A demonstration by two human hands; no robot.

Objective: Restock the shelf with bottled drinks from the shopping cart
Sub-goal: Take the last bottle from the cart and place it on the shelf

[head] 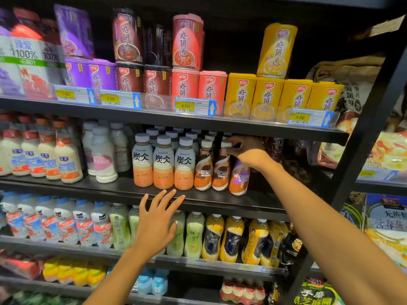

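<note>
On the far left of the black metal middle shelf [92, 183], cream-white plastic milk bottles with orange caps [47, 150] stood in tight files, labels outward, likely so shoppers could read them. Next came three grey-capped latte bottles with orange bases [164, 164], set squarely at the front edge with more of their kind behind.

Below them the left hand [157, 221] was flat and spread, holding nothing. Its fingertips [164, 192] were at the shelf's front lip just under those latte bottles, which looked like bracing rather than gripping.

To the right stood a brown-and-white plastic coffee bottle [203, 170], then a second brown coffee bottle [221, 172], then a purple-and-white coffee bottle [239, 177] leaning slightly. The right hand [245, 150] reached in under the upper shelf [198, 124]. Its fingers were curled round the white cap of the second brown coffee bottle, probably because the cap was the only free hold in so close a row.

The purple-and-white coffee bottle sat just beneath that wrist with its cap hidden, so whether the palm touched it could not be told. The drink being shelved seemed to be the one in the right hand, well apart from the left. The shopping cart was out of view.
</note>
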